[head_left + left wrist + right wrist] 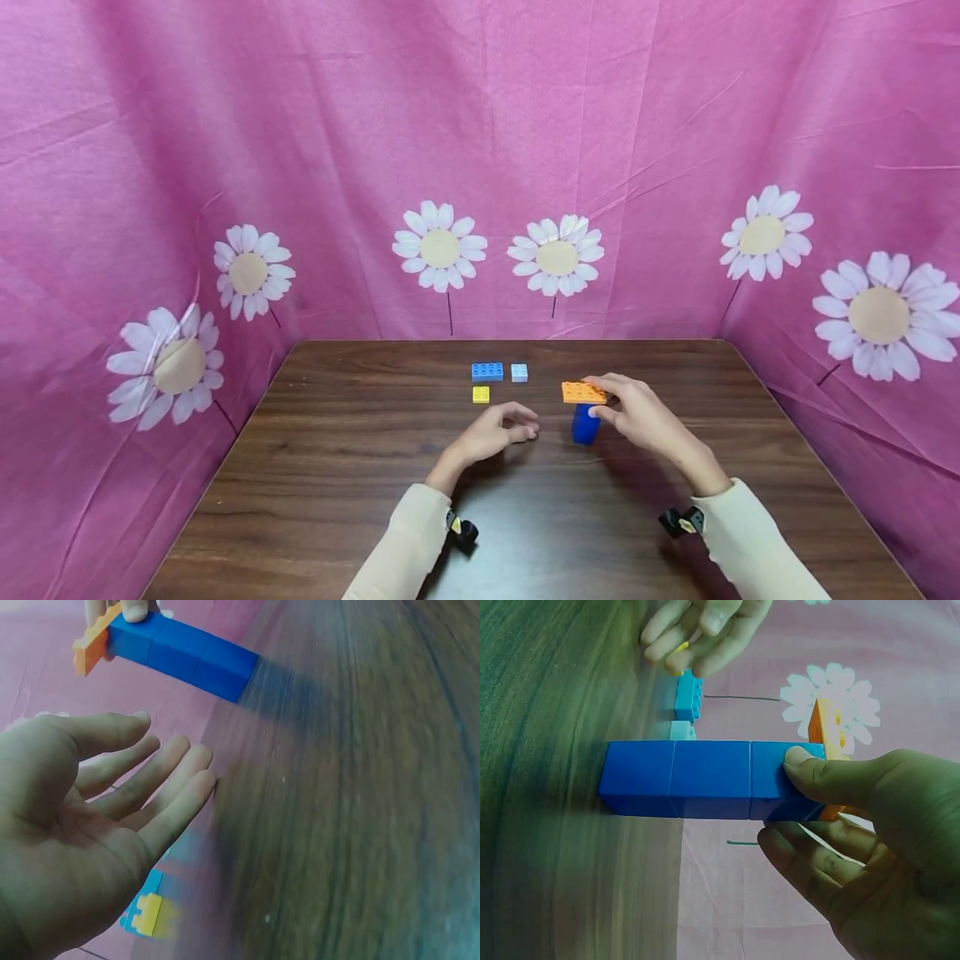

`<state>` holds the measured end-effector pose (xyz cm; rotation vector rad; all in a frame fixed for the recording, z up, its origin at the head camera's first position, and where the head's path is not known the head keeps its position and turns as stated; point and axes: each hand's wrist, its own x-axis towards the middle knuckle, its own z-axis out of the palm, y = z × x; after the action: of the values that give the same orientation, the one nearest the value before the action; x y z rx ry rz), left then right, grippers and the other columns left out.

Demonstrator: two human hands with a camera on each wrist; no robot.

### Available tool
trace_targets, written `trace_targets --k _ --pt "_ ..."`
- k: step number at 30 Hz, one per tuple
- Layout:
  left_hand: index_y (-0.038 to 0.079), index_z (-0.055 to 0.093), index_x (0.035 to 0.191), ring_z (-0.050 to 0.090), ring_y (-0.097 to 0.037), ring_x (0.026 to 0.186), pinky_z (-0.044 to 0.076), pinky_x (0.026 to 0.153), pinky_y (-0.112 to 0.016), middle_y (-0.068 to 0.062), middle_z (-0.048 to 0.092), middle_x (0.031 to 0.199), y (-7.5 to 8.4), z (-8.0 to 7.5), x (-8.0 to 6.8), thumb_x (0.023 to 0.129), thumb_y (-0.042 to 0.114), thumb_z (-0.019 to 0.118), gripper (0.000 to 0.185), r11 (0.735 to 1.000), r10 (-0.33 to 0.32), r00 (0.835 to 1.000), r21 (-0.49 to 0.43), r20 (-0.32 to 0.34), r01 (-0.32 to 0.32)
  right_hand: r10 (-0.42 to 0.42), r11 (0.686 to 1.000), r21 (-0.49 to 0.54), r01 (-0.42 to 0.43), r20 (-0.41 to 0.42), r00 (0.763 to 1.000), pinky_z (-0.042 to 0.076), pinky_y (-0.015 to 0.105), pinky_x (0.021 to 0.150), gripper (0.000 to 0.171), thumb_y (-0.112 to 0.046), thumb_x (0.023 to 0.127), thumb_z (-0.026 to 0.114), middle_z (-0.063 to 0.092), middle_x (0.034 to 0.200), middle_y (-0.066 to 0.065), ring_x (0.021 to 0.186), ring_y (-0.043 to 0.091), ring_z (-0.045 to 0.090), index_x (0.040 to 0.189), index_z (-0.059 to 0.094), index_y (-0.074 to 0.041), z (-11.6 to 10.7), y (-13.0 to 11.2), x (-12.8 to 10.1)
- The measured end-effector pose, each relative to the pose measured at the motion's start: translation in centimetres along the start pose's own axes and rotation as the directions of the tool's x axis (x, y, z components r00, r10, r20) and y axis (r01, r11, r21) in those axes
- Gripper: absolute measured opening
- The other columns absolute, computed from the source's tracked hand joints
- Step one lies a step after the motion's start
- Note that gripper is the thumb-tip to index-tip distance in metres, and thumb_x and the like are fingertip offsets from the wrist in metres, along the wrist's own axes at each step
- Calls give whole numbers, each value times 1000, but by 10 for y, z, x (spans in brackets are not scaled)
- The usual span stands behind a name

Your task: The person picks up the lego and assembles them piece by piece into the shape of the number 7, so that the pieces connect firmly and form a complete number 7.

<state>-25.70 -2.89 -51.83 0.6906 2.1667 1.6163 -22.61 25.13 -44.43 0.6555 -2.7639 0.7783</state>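
A tower of three dark blue toy building bricks (709, 780) stands upright on the table, topped by an orange building brick (582, 392) that lies flat and juts out to the left. My right hand (637, 412) pinches the top of the tower, its thumb (804, 765) on the uppermost blue brick and the other fingers on the far side, close to the orange one. To the left of the tower, my left hand (497, 432) hovers palm inward with loosely bent fingers (184, 806) and nothing in it.
Beyond my left hand lie a lighter blue brick (487, 372), a small pale blue brick (519, 372) and a small yellow brick (481, 395). The brown wooden table (337, 467) ends at a pink curtain (487, 125) printed with white flowers.
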Motion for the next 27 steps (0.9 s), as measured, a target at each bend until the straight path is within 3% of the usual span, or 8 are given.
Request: trace_targets --k 6,12,18,23,27 --pt "-13 63 132 72 -45 112 63 97 -42 -30 73 118 -2 -3 -5 105 3 63 32 994 -22 1000 -110 20 24 54 998 35 -54 9 998 63 40 84 49 -5 92 82 73 123 16 99 24 70 138 65 1 7 7 -2" --pt "-14 62 133 73 -46 112 63 97 -45 -32 73 119 -2 -7 -7 105 1 61 32 991 -16 1000 -130 25 19 66 996 68 -66 0 998 63 41 86 51 -5 92 82 73 126 16 102 25 70 140 64 -1 8 9 -3" --pt "-16 60 133 73 -45 113 63 98 -45 -34 72 119 -6 -14 -7 105 -1 59 32 989 -5 1000 -146 21 8 50 996 76 -49 -14 999 60 51 94 58 -6 92 82 69 134 17 109 29 70 145 60 -2 4 6 -4" --pt "-16 60 132 73 -45 112 63 96 -45 -35 71 118 -8 -23 -11 106 1 60 31 990 -14 1000 -139 -6 13 -12 1000 25 15 -101 995 55 57 102 53 -4 91 82 67 137 14 122 33 64 141 64 -4 -3 -7 -6" --pt "-12 67 119 77 -34 91 66 85 -42 -27 75 103 -9 -32 -15 103 5 68 23 996 -38 996 -84 -84 31 -77 997 -6 78 -204 976 53 47 102 41 -4 91 83 71 127 6 122 25 60 130 72 -9 -6 -27 -7"
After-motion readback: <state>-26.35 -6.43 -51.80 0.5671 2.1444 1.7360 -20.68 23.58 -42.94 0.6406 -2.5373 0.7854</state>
